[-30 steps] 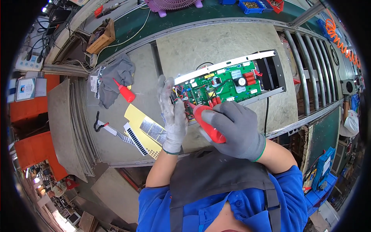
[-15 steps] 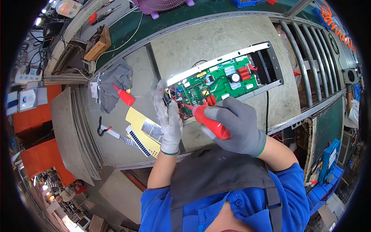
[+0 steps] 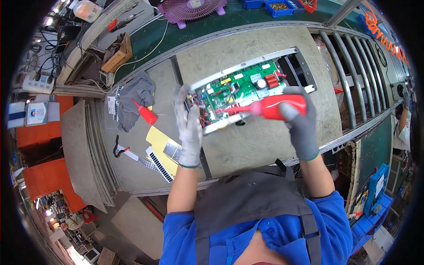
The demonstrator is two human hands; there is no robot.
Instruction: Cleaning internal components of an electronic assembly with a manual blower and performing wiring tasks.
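Observation:
My right hand (image 3: 302,129), in a grey glove, is closed round a red squeeze bottle (image 3: 278,107). The bottle lies nearly level, its blurred nozzle pointing left over the front edge of a green circuit board (image 3: 242,87). This board sits in a long metal case (image 3: 243,67); it carries red parts, a round capacitor and wiring at its left end. My left hand (image 3: 190,134), in a whitish glove, grips the left end of the case, thumb on the near side. Another red squeeze bottle (image 3: 148,116) rests by a grey cloth (image 3: 134,104) to the left.
Yellow sheets (image 3: 160,143), label strips (image 3: 160,165) and a black tool (image 3: 117,148) lie left of my left hand. Metal rollers (image 3: 353,84) stand at the right. Behind are a purple fan (image 3: 192,9) and blue bins (image 3: 279,9). Stacked plates (image 3: 84,154) are at the left.
My right hand has drawn back to the right with the squeeze bottle, which has turned nearly level. The nozzle has left the wiring at the case's left end. My left hand stays at that end.

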